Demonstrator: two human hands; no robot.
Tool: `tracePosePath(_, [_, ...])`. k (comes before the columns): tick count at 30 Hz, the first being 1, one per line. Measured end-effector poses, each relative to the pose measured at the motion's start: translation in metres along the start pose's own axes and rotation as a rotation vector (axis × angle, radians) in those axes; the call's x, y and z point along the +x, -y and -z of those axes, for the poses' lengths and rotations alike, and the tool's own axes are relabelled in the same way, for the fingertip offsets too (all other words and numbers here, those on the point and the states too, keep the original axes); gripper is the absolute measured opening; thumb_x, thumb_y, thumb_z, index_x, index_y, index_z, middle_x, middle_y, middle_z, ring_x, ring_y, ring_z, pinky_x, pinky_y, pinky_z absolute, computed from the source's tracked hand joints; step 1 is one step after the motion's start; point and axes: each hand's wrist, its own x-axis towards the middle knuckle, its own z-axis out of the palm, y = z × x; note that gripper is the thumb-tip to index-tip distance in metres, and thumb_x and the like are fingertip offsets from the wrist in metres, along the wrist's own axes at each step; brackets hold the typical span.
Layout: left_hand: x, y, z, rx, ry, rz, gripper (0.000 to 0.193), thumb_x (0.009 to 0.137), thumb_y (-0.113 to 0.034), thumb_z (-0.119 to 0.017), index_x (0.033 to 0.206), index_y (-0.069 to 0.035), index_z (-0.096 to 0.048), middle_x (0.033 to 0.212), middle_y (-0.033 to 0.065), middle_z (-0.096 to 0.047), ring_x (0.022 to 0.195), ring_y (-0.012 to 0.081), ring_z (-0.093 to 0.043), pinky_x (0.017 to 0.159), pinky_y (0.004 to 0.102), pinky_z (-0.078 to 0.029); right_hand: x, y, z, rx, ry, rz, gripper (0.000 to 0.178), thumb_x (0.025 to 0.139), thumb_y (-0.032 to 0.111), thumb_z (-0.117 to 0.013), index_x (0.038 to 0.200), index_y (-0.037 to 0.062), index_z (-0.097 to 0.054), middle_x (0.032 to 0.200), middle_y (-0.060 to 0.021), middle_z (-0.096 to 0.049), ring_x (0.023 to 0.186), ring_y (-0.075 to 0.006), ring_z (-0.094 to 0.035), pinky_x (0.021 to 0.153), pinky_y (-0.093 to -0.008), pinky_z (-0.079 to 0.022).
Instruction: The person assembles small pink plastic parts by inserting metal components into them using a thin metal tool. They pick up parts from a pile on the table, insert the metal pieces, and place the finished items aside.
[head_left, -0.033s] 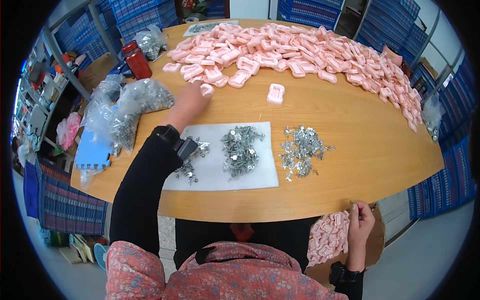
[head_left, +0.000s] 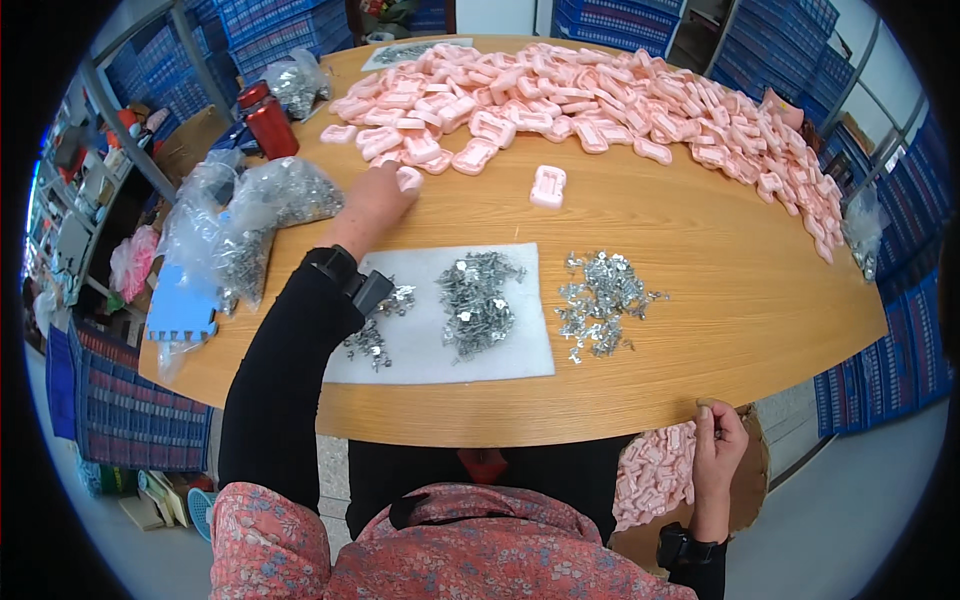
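My left hand [head_left: 378, 205] reaches to the near left edge of the heap of pink moulded plastic shells [head_left: 590, 95]. Its fingers are closed on one pink plastic shell [head_left: 408, 179]. A single pink shell with a recessed middle [head_left: 547, 187] lies apart on the table, to the right of that hand. My right hand [head_left: 720, 440] is at the near right table edge, its fingers curled in and the thumb against them; whatever they hold, if anything, is hidden. Small metal parts form piles on a white sheet [head_left: 410, 371], and another metal pile [head_left: 603, 305] lies right of it.
Clear bags of metal parts [head_left: 245, 240], a blue foam mat [head_left: 180, 305] and a red bottle [head_left: 268, 122] occupy the table's left side. Below the right edge stands a box of pink pieces [head_left: 655, 475]. Stacked blue crates [head_left: 620, 25] surround the table.
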Motion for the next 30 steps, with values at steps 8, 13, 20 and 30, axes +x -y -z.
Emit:
tracePosePath(8, [0.049, 0.006, -0.007, -0.037, 0.298, 0.121, 0.066, 0.063, -0.031, -0.078, 0.113, 0.008, -0.058, 0.103, 0.0239, -0.069, 0.093, 0.0307, -0.07, 0.078, 0.0386, -0.056, 0.028, 0.02, -0.007, -0.026, 0.062, -0.028, 0.014, 0.096, 0.006, -0.062, 0.106, -0.0023, -0.065, 0.087, 0.0004, -0.062, 0.078, -0.006, -0.056, 0.071, -0.0207, -0.046])
tracePosePath(13, [0.031, 0.01, 0.004, -0.209, 0.033, 0.09, 0.069, 0.067, -0.028, -0.078, 0.122, 0.005, -0.054, 0.099, 0.0184, -0.069, 0.084, 0.0233, -0.07, 0.071, 0.0332, -0.055, 0.058, 0.012, -0.034, 0.02, 0.082, -0.016, 0.012, 0.091, 0.005, -0.067, 0.098, -0.0041, -0.064, 0.08, 0.0001, -0.058, 0.073, -0.0057, -0.052, 0.064, -0.0214, -0.044])
tracePosePath(20, [-0.048, -0.044, 0.053, -1.066, 0.224, 0.129, 0.055, 0.087, -0.031, -0.072, 0.131, -0.005, -0.051, 0.095, 0.0074, -0.066, 0.078, 0.0134, -0.066, 0.067, 0.0297, -0.057, 0.117, 0.01, -0.05, -0.196, 0.191, 0.028, 0.016, 0.088, 0.009, -0.068, 0.101, 0.0002, -0.064, 0.082, -0.0114, -0.063, 0.073, -0.0204, -0.06, 0.069, -0.0308, -0.049])
tracePosePath(30, [-0.19, -0.102, 0.049, -1.7, 0.708, 0.122, 0.048, 0.092, -0.021, -0.065, 0.133, -0.002, -0.049, 0.091, 0.0128, -0.065, 0.083, 0.0211, -0.067, 0.07, 0.0371, -0.059, 0.169, 0.007, -0.083, -0.398, 0.342, 0.178, 0.018, 0.087, 0.015, -0.069, 0.098, 0.001, -0.066, 0.087, -0.0161, -0.066, 0.078, -0.0313, -0.063, 0.072, -0.0382, -0.051])
